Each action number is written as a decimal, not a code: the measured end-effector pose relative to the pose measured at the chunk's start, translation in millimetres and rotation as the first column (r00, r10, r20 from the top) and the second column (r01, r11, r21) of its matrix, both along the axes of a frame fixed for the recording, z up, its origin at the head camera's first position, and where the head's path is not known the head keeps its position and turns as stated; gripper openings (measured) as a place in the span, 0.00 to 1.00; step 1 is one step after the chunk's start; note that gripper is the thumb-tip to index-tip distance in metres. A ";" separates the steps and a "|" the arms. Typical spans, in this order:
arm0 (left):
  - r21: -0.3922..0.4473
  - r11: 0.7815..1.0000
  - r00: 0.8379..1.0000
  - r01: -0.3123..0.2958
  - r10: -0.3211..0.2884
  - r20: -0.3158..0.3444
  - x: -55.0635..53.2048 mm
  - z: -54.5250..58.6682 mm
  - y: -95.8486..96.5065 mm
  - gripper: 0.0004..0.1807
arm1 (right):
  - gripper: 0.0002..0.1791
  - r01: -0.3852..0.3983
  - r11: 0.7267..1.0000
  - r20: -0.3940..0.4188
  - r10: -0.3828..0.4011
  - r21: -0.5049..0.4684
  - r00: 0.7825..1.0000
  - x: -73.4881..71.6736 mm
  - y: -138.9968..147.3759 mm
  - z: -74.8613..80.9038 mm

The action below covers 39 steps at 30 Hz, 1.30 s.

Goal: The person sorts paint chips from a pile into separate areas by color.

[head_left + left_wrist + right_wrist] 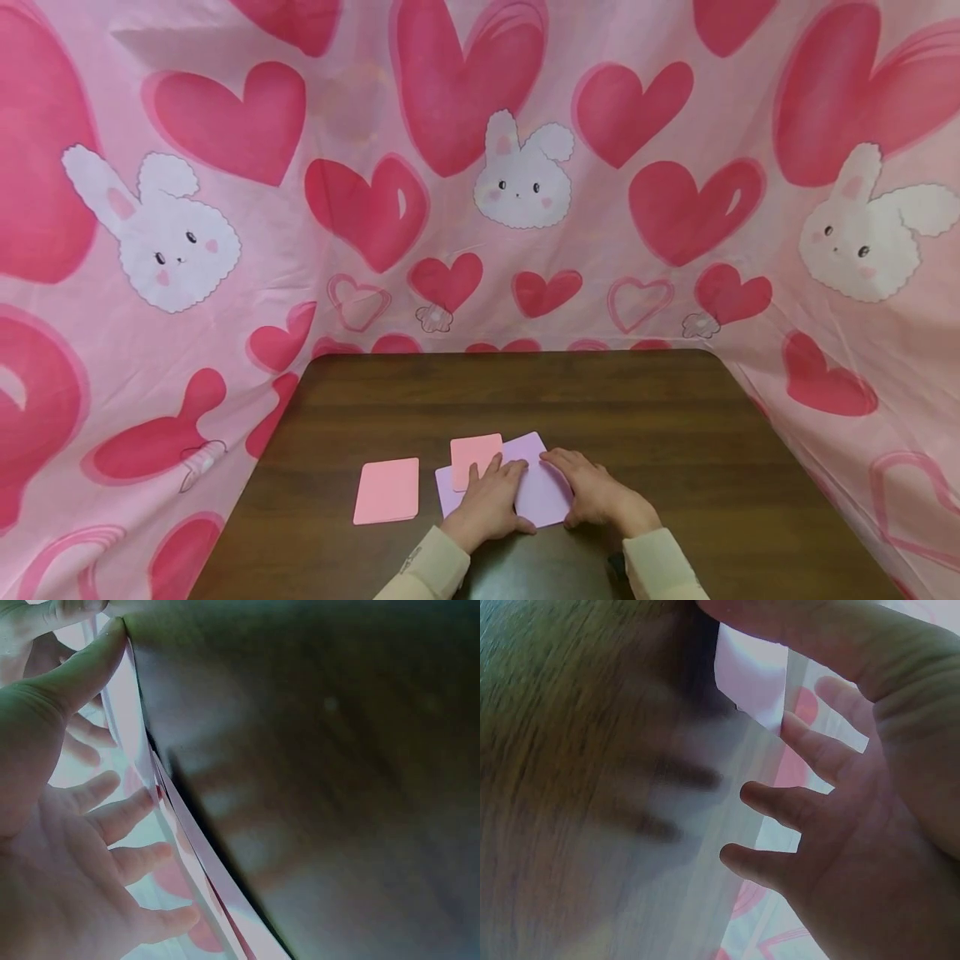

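Note:
A light purple card [538, 492] lies tilted between both hands on the dark wooden table. My left hand [489, 498] is spread over the cards, its thumb by the purple card's near left corner and its fingertips around that card's left edge and a square pink card [474, 454]. Under the pink card, another purple card [447, 490] shows partly; my left hand covers the rest. On the other side, my right hand [600, 493] touches the purple card's right edge, with index fingertip and thumb spread apart along it. The right wrist view shows its other fingers [769, 866] relaxed above the table.
Left of the hands lies a small stack of pink cards [386, 492]. The wooden table [637, 400] has rounded far corners. A pink cloth [585, 250] with hearts and rabbits hangs behind it and along both sides.

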<state>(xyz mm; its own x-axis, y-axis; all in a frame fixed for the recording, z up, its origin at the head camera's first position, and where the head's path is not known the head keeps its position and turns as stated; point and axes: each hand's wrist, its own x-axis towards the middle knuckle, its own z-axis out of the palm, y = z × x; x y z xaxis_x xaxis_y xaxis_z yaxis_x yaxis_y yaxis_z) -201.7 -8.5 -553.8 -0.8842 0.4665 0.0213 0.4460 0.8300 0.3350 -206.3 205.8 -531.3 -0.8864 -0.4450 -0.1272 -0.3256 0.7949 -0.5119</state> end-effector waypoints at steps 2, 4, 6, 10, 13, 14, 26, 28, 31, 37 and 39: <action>-0.001 1.000 1.000 0.006 -0.006 -0.007 -0.1 -0.6 -0.4 0.52 | 0.56 -0.003 1.000 -0.012 0.003 0.004 1.000 -0.2 -0.2 -0.8; 0.001 1.000 1.000 0.019 -0.019 -0.012 -0.2 -0.7 -1.3 0.52 | 0.55 0.000 1.000 -0.011 0.000 -0.005 1.000 0.0 0.4 -0.7; 0.002 0.999 0.999 0.036 -0.036 -0.021 -0.6 -0.6 -2.7 0.52 | 0.54 0.009 1.000 -0.002 -0.009 -0.025 1.000 0.3 1.5 -0.1; -0.003 0.998 0.997 0.062 -0.062 -0.043 -2.3 -0.8 -5.8 0.54 | 0.52 0.020 0.997 0.011 -0.020 -0.073 1.000 1.1 4.2 2.5; -0.003 0.998 0.996 0.068 -0.068 -0.055 -3.8 -1.0 -7.3 0.56 | 0.52 0.028 0.995 0.023 -0.025 -0.097 0.999 1.1 5.9 3.7; -0.004 0.998 0.996 0.069 -0.069 -0.057 -4.4 -0.8 -7.5 0.56 | 0.52 0.030 0.994 0.028 -0.027 -0.104 0.999 1.0 6.4 4.0; -0.022 0.997 0.995 0.072 -0.074 -0.063 -9.6 4.8 -8.0 0.53 | 0.51 0.023 0.993 0.030 -0.020 -0.115 0.999 -1.2 10.8 6.2; -0.023 0.997 0.996 0.074 -0.075 -0.056 -10.2 4.8 -7.3 0.53 | 0.51 0.022 0.993 0.028 -0.019 -0.113 0.999 -1.0 11.4 6.8; -0.017 0.997 0.996 0.074 -0.075 -0.050 -11.6 5.1 -6.1 0.54 | 0.51 0.030 0.993 0.030 -0.027 -0.116 0.999 -1.1 11.9 6.7; -0.008 0.996 0.996 0.086 -0.086 -0.033 -14.8 12.4 -2.3 0.53 | 0.50 0.052 0.992 0.020 -0.050 -0.113 0.999 -0.5 13.6 9.7; -0.017 0.995 0.994 0.098 -0.099 -0.040 -16.1 16.2 -0.3 0.52 | 0.49 0.050 0.992 0.012 -0.049 -0.116 0.999 0.0 15.7 11.4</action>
